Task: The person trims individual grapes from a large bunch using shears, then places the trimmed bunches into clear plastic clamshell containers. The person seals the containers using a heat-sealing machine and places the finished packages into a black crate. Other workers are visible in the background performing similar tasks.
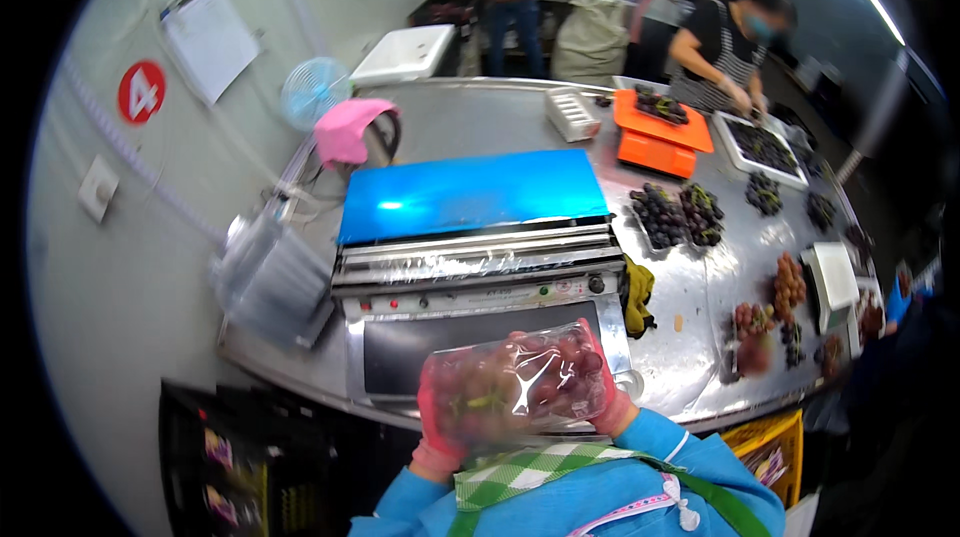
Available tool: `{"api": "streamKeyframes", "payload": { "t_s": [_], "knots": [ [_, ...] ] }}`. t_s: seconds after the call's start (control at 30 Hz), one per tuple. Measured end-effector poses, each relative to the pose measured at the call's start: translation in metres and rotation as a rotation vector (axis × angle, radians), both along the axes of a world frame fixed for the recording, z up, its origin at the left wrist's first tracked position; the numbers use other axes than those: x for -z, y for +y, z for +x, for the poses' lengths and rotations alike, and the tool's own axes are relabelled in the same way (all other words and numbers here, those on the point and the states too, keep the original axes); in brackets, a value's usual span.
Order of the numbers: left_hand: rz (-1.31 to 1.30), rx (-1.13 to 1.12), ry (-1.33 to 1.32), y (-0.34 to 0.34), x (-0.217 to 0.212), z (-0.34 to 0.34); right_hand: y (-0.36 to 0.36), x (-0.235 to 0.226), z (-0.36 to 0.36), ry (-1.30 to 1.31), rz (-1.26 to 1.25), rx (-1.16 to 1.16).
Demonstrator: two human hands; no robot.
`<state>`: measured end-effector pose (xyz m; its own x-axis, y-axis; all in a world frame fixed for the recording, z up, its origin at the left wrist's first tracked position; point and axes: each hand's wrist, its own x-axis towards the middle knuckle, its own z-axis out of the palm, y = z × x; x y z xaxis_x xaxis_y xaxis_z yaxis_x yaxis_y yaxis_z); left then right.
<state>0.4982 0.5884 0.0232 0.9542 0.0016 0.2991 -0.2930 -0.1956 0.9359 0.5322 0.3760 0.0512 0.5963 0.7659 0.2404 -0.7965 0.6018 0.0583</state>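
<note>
Between my two hands is a film-wrapped pack of reddish grapes (540, 377), with shiny clear film over the fruit and a green stem showing. My left hand (437, 422), in a pink glove, grips its left end. Around the right end my right hand (608, 392), also pink-gloved, is closed. The pack is held above the dark plate (480, 342) at the front of a wrapping machine (480, 272). A blue cover (480, 195) tops that machine, with film and metal rollers in front of it.
Dark grapes in clear trays (675, 217) lie right of the machine. Beyond stands an orange scale (660, 137) bearing grapes. Loose red bunches (785, 287) lie at the right. A co-worker (735, 47) handles grapes across the table. Black crates (240, 467) stand below left, a yellow crate (775, 447) below right.
</note>
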Motion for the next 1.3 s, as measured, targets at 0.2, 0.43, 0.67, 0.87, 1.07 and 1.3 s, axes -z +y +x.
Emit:
{"api": "streamKeyframes", "payload": {
  "t_s": [0.2, 0.43, 0.67, 0.87, 1.07, 1.3],
  "knots": [
    [-1.519, 0.256, 0.621, -0.026, -0.014, -0.052, -0.02, 0.01, -0.009, 0.036, -0.417, -0.112],
    [-1.136, 0.215, 0.506, -0.044, -0.046, -0.105, -0.002, -0.001, 0.006, 0.359, -0.376, -0.533],
    [-1.256, 0.125, 0.388, -0.005, -0.041, -0.128, 0.07, -0.062, 0.056, -1.407, -0.827, -0.245],
    [-1.261, 0.071, 0.325, 0.075, -0.027, -0.149, 0.263, -0.07, 0.13, -1.917, -1.245, 0.329],
    [-1.26, 0.011, 0.305, 0.147, -0.013, -0.16, 0.418, -0.056, 0.202, -2.539, -1.234, 0.584],
    [-1.196, -0.034, 0.379, 0.202, -0.002, -0.138, 0.43, -0.056, 0.217, -2.492, -1.414, 0.032]
  ]
}}
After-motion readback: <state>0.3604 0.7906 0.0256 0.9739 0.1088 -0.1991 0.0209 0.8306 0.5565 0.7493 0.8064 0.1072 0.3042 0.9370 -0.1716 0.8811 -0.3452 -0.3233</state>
